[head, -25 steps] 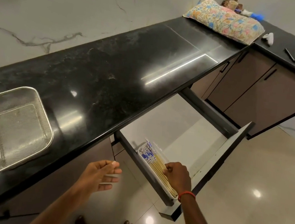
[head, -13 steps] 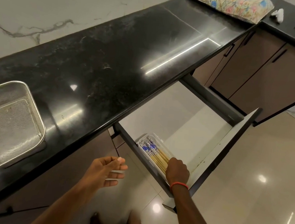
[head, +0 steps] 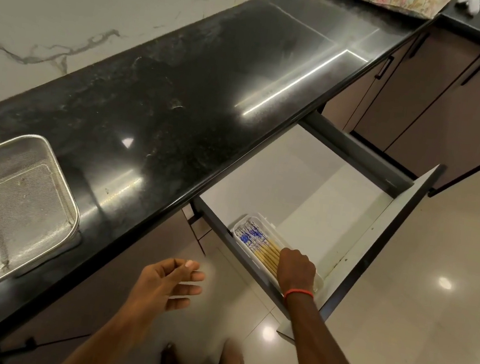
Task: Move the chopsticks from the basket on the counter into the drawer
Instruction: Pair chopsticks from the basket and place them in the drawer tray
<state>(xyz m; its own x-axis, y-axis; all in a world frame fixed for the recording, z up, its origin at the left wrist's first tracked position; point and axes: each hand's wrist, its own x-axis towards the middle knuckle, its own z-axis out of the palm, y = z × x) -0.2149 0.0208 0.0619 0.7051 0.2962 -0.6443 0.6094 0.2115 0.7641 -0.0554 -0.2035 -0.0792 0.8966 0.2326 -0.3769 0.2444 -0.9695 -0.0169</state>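
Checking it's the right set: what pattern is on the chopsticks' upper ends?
Blue-and-white print on the chopsticks; head view.

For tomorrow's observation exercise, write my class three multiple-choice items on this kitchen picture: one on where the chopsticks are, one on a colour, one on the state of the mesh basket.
1. Where do the chopsticks lie?
A. In the mesh basket
B. In a white tray inside the open drawer
C. On the floor

2. What colour is the band on the right wrist?
A. Red
B. Green
C. Black

3. What state is the mesh basket on the counter in?
A. Full of chopsticks
B. Tipped on its side
C. Upright and empty

Answers:
1 B: the bundle rests in the white tray at the near end of the drawer, with the right hand on it.
2 A: the wrist band shows red.
3 C: only bare mesh shows inside the basket; the left hand hangs open, holding nothing.
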